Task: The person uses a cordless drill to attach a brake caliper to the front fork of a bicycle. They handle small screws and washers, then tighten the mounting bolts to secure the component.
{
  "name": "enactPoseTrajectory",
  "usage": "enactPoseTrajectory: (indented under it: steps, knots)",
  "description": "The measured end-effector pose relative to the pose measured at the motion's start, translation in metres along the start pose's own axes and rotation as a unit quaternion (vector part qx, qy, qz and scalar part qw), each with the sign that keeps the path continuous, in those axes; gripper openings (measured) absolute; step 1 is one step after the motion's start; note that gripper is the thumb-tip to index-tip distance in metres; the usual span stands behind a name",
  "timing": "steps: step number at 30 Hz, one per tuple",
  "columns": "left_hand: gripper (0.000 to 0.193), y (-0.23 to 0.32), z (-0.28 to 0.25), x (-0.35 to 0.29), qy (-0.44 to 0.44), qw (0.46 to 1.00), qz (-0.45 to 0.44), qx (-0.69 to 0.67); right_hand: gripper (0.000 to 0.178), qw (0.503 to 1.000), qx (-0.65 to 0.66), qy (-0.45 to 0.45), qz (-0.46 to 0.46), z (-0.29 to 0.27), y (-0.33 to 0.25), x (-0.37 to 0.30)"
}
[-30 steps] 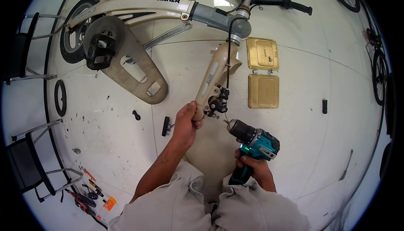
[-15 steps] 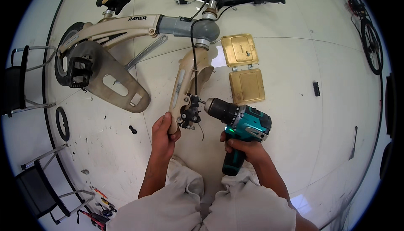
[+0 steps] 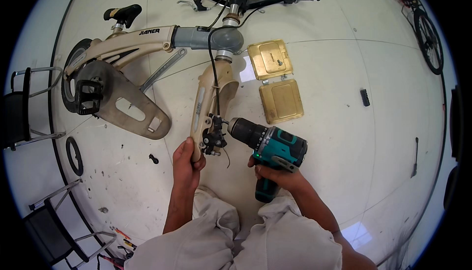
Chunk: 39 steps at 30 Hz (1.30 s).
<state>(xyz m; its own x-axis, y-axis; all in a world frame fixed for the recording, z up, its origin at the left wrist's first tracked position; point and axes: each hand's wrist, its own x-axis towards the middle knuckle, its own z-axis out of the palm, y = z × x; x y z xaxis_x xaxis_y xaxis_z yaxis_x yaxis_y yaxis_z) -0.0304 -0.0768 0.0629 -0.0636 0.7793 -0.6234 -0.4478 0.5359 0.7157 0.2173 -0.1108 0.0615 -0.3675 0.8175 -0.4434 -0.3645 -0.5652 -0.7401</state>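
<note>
My left hand (image 3: 186,164) is closed around the lower end of a beige bicycle fork (image 3: 200,104). Just beside those fingers, a black brake caliper (image 3: 213,137) is mounted on the fork, with a black cable (image 3: 212,68) running down into it. In my right hand (image 3: 275,175) is a teal and black cordless drill (image 3: 280,144), gripped by the handle. The drill's chuck points left at the upper part of the caliper, and a thin bit spans the small gap. Whether the bit seats in a screw is too small to tell. A small green light glows on the drill.
The fork belongs to a beige and grey bicycle frame (image 3: 142,34) with handlebars (image 3: 270,0) and a black saddle (image 3: 123,13). An open gold case (image 3: 280,104) lies right of it. Chairs (image 3: 49,228) stand at left; another bicycle (image 3: 428,41) is far right.
The whole view has shifted, so most things sit farther left. My left hand keeps its hold on the fork, and the drill stays pointed at the caliper.
</note>
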Motion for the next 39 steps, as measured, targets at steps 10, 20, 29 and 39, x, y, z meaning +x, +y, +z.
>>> enactPoseTrajectory:
  steps: [10, 20, 29, 39]
  knots:
    - [0.027, -0.005, -0.004, 0.001, 0.007, 1.0, 0.003, 0.003, 0.021, 0.988, 0.106, 0.045, 0.099, 0.012, -0.028, -0.003]
    - [0.027, -0.007, 0.001, 0.002, 0.014, 1.0, 0.001, 0.024, 0.029, 0.974, 0.19, 0.046, 0.115, 0.008, -0.019, -0.001]
    - [0.032, -0.012, -0.002, 0.005, 0.007, 1.0, -0.003, 0.022, 0.018, 0.993, 0.094, 0.018, 0.068, -0.014, 0.001, 0.006]
    - [0.031, -0.013, -0.002, 0.003, 0.018, 1.0, 0.001, 0.012, 0.029, 0.988, 0.135, 0.002, 0.073, -0.013, 0.0, 0.007]
